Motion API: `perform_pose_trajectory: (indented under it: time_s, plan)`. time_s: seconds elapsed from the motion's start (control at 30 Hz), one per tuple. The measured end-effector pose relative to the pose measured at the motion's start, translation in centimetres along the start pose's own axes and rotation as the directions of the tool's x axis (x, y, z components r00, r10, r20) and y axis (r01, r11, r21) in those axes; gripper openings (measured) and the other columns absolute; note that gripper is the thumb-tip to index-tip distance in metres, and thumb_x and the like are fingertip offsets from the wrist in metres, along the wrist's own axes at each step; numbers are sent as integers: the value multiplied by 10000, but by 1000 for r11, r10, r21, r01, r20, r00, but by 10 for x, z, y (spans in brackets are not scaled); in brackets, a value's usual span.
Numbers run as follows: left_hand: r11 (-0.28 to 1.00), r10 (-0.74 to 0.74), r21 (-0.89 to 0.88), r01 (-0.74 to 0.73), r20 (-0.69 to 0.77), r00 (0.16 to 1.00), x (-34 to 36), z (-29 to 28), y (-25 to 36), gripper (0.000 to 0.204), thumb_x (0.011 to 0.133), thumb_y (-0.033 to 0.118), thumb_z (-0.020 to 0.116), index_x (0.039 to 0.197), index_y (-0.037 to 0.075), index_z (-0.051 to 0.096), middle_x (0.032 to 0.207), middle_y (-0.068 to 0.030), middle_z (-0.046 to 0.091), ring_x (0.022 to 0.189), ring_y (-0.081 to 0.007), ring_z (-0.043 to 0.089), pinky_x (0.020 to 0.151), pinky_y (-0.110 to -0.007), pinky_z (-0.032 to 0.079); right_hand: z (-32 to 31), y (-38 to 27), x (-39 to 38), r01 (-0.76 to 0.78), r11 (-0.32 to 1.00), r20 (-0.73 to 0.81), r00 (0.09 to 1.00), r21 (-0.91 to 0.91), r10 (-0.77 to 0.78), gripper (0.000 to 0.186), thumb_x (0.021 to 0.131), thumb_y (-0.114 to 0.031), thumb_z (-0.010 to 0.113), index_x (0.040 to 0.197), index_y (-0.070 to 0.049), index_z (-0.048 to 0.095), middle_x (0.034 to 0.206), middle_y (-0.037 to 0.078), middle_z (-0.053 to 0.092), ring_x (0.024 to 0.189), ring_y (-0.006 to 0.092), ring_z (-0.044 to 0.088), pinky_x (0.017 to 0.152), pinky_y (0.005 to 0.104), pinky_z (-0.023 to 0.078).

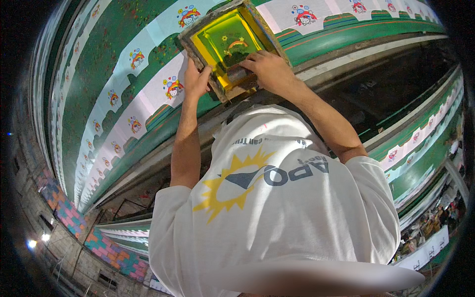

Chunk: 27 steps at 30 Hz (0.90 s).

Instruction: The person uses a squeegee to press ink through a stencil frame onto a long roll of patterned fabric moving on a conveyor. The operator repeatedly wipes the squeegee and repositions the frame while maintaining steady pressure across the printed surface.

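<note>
A screen-printing frame (198,62) with worn edges and a yellow-green mesh lies on the long green table at the top middle. A small rainbow and flower design shows through its mesh. My left hand (197,80) grips the frame's near left side, thumb toward the inside edge. Inside the near right part of the frame, my right hand (269,72) closes its fingers over a squeegee (234,78), a dull bar partly hidden by the fingers. Beside my left hand lies a white fabric piece with a printed colourful cartoon motif (173,87).
Rows of printed white fabric pieces (136,58) run along the green table (99,54). More pieces (303,16) continue to the upper right. A pale table rail (341,64) borders a dark gap. Behind me stands another table with printed pieces (413,136).
</note>
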<state>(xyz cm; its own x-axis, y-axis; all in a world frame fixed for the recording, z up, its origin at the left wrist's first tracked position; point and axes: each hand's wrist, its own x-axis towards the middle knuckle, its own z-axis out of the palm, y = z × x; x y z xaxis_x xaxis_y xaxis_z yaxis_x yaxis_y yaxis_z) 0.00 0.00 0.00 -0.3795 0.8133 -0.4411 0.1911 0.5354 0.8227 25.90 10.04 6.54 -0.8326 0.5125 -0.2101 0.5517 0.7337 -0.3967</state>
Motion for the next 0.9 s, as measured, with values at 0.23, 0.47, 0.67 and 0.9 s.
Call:
perform_pose_trajectory:
  time_s: [0.23,0.47,0.67,0.9]
  plan:
    - [999,27,34,-27,-2,1000,1,-5,-11,740,981,208,716,1620,86,363,1081,-137,785,581,-229,719,441,-361,573,22,-2,6,57,997,-201,978,-49,-65,590,808,-44,790,1382,-165,728,1306,95,725,1242,324,688,1046,442,584]
    - [999,-11,49,10,16,1000,-2,-6,6,783,965,215,727,1628,71,336,1043,-140,786,608,-255,738,459,-377,596,2,20,100,61,992,-263,961,-107,-87,421,898,-101,758,1314,-161,754,1218,122,753,1179,366,713,999,493,592]
    - [999,-4,53,3,8,1000,0,-6,2,826,960,242,733,1651,74,312,1047,-165,794,607,-273,751,474,-391,618,-20,46,153,79,989,-168,981,-126,-99,424,927,-219,770,1348,-166,758,1216,159,784,1147,362,751,973,525,616]
    - [1000,13,24,-14,17,1000,1,-6,-2,875,961,251,737,1666,34,266,990,-162,797,572,-270,740,476,-394,628,-7,49,153,37,984,-99,994,-176,-55,432,948,-228,765,1375,-168,732,1172,146,781,1161,376,740,980,526,614]
